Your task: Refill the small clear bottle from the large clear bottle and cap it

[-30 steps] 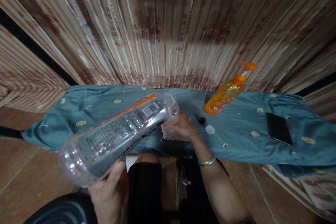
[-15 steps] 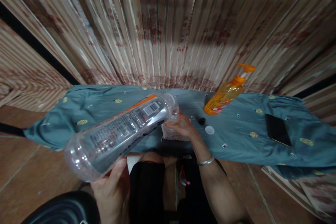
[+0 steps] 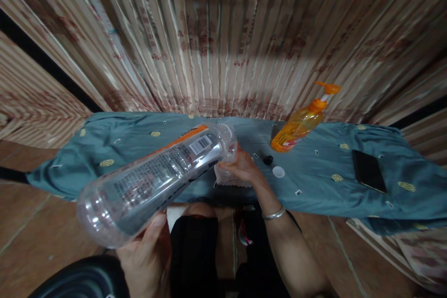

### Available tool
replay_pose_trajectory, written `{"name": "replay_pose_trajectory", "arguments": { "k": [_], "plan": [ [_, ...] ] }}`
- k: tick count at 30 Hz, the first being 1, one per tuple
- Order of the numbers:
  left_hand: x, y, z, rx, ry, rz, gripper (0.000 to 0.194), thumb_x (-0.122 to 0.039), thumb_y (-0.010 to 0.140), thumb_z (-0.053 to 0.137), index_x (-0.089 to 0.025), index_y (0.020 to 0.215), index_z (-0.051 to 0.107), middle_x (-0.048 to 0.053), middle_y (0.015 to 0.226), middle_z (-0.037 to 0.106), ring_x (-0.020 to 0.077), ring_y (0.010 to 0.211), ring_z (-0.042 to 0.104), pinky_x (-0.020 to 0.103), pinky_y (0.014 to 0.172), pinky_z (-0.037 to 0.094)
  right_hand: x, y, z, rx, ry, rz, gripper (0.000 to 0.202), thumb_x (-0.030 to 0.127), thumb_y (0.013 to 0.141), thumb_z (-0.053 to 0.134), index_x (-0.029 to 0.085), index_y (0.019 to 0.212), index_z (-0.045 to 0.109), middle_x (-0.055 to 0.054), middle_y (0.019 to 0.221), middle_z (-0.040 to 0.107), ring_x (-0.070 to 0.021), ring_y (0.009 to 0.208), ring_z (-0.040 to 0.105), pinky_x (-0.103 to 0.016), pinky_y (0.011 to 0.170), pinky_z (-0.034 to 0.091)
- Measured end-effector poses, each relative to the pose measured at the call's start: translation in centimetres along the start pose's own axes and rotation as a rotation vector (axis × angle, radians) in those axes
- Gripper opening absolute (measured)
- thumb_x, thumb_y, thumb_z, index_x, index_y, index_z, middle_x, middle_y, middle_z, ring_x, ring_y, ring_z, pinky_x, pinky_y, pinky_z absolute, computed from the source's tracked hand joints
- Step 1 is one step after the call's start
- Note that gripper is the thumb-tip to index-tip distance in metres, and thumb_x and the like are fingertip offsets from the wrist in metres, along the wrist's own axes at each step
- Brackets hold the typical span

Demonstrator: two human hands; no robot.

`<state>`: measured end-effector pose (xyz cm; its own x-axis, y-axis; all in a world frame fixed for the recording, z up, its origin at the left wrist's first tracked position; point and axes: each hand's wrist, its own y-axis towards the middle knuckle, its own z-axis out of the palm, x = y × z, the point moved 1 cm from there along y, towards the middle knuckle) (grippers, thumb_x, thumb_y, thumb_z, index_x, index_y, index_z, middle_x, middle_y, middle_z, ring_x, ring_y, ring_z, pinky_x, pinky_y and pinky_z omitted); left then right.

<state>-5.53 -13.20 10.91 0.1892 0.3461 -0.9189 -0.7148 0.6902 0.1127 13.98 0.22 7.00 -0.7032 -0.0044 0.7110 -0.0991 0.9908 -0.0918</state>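
Note:
A large clear plastic bottle (image 3: 150, 181) with a grey and orange printed label lies tilted across the view, its base near me on the left. My left hand (image 3: 148, 247) is closed round its underside near the base, thumb along the side. At the neck end, my right hand (image 3: 240, 166) curls its fingers round a clear plastic container (image 3: 230, 142). The bottle's mouth is hidden there, and I cannot tell how the two meet. Below that hand is a pale scallop-edged cloth (image 3: 228, 178). To its right lie a black cap (image 3: 268, 160) and a white round lid (image 3: 278, 172).
An orange pump bottle (image 3: 296, 125) with orange liquid stands on the teal cloth-covered table (image 3: 307, 181). A black phone (image 3: 369, 171) lies farther right. A striped curtain (image 3: 223, 42) hangs behind. A black round seat (image 3: 84, 279) is at the lower left.
The large bottle's base and my left hand have shifted slightly left and down. My right hand has hardly moved at the neck end.

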Motion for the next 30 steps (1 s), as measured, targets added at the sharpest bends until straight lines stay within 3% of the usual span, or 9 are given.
{"name": "replay_pose_trajectory", "arguments": {
  "k": [8,15,18,23,30],
  "plan": [
    [0.2,-0.3,-0.2,-0.017,0.088,0.016,0.028,-0.028,0.058,0.085,-0.019,0.079,0.067,-0.001,0.085,0.067,0.0179,0.083,0.064,0.046,0.101,0.049,-0.1,0.1,0.1,0.009,0.005,-0.011,0.064,0.047,0.072,0.074,0.019,0.124,0.050,-0.009,0.106,0.073,-0.0292,0.101,0.069,-0.033,0.080,0.052],
    [-0.2,-0.2,0.1,-0.004,0.084,0.098,0.033,-0.023,0.056,0.087,-0.021,0.082,0.066,-0.001,0.093,0.068,0.0218,0.096,0.065,0.050,0.104,0.046,0.1,0.0,0.1,0.005,0.005,-0.002,0.062,0.046,0.072,0.074,0.019,0.123,0.051,-0.010,0.109,0.073,-0.0296,0.103,0.069,-0.034,0.081,0.052],
    [-0.2,-0.2,0.0,-0.001,0.089,0.091,0.040,-0.022,0.058,0.087,-0.023,0.093,0.067,0.000,0.098,0.069,0.0234,0.103,0.065,0.050,0.106,0.044,0.1,-0.1,0.0,0.002,0.018,0.003,0.062,0.045,0.072,0.075,0.020,0.123,0.051,-0.010,0.110,0.072,-0.0293,0.104,0.069,-0.034,0.082,0.052],
    [-0.2,-0.3,0.1,-0.012,0.051,0.092,0.069,-0.018,0.057,0.087,-0.027,0.120,0.062,0.002,0.113,0.068,0.0258,0.116,0.060,0.047,0.109,0.042,0.1,-0.1,0.1,-0.015,0.029,-0.006,0.061,0.042,0.071,0.076,0.022,0.123,0.052,-0.009,0.111,0.072,-0.0284,0.104,0.069,-0.033,0.083,0.052],
    [-0.7,-0.5,0.8,-0.017,0.100,0.142,0.072,-0.020,0.058,0.086,-0.030,0.124,0.059,0.002,0.120,0.066,0.0258,0.124,0.055,0.044,0.107,0.044,0.1,0.0,0.0,0.006,0.024,0.009,0.064,0.043,0.072,0.076,0.020,0.126,0.050,-0.010,0.111,0.073,-0.0295,0.107,0.068,-0.034,0.084,0.051]
  ]
}}
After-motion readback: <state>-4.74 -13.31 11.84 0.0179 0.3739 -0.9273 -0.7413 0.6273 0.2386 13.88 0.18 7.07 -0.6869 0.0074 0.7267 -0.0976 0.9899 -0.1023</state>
